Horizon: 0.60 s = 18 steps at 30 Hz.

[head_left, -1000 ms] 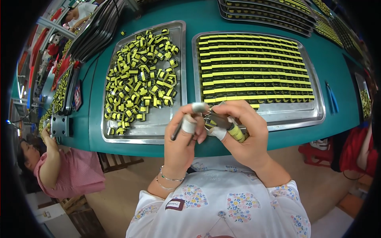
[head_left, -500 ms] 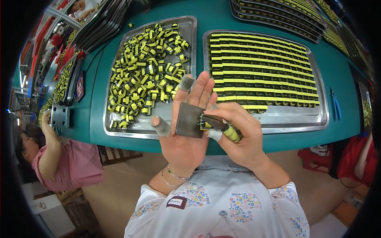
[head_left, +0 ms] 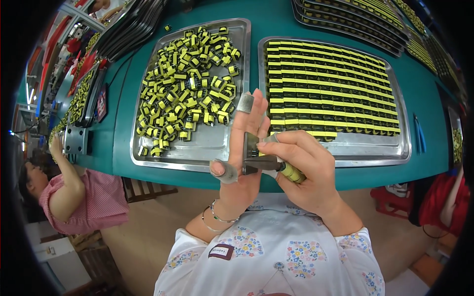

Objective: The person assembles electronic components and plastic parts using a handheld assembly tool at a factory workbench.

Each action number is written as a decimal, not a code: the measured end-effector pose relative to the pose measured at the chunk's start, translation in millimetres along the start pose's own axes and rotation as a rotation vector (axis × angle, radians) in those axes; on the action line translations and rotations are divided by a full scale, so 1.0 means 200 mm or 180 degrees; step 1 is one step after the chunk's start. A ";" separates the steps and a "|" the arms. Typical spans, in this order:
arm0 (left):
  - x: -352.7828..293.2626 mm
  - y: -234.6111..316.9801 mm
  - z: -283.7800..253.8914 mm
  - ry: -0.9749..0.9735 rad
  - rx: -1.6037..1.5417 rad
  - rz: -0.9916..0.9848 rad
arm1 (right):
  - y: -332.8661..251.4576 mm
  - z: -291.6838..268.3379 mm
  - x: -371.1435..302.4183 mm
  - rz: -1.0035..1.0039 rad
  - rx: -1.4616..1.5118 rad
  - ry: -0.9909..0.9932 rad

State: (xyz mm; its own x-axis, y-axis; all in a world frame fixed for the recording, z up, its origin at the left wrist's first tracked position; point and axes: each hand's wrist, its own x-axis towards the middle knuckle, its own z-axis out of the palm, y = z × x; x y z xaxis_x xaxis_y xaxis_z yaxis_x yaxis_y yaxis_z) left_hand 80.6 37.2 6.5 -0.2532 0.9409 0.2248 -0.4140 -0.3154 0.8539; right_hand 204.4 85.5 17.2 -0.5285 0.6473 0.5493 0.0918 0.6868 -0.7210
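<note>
My left hand is raised with its fingers stretched up and the palm turned partly to the right. Across that palm rests a dark flat square plate, now seen nearly edge-on. My right hand is closed around a tool with dark tapered metal jaws and a yellow-wrapped handle; its exact kind is unclear. The jaws' tip reaches the plate. Under my right fingertips a small yellow-and-black coil component shows only in part. Grey tape wraps several fingertips.
A metal tray of loose yellow-and-black components lies left; another tray holds them in rows. Blue-handled pliers lie at the right. Stacked trays stand behind. A person in a striped top is at the left.
My left hand has turned, bringing the plate from face-up to nearly edge-on, and shifted slightly right. The tool's jaws have swung lower and point left. The component's pins no longer show clearly.
</note>
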 end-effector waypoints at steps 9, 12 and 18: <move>-0.01 -0.01 0.00 -0.0219 0.0435 -0.0100 | 0.02 0.01 -0.02 0.0365 0.0655 0.0004; -0.01 0.01 0.02 -0.0148 0.0645 -0.0021 | 0.03 0.02 -0.03 0.0387 0.0688 0.0053; -0.01 0.02 0.02 0.0102 0.0154 -0.0494 | 0.06 0.02 -0.03 0.0253 0.0660 -0.0007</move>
State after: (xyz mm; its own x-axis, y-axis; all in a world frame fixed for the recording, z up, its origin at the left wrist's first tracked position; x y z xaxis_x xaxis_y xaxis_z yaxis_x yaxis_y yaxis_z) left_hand 83.0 34.0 10.3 -0.2175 0.9733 0.0740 -0.4079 -0.1595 0.8990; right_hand 205.6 88.6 3.5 -0.5285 0.6958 0.4864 -0.0421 0.5507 -0.8336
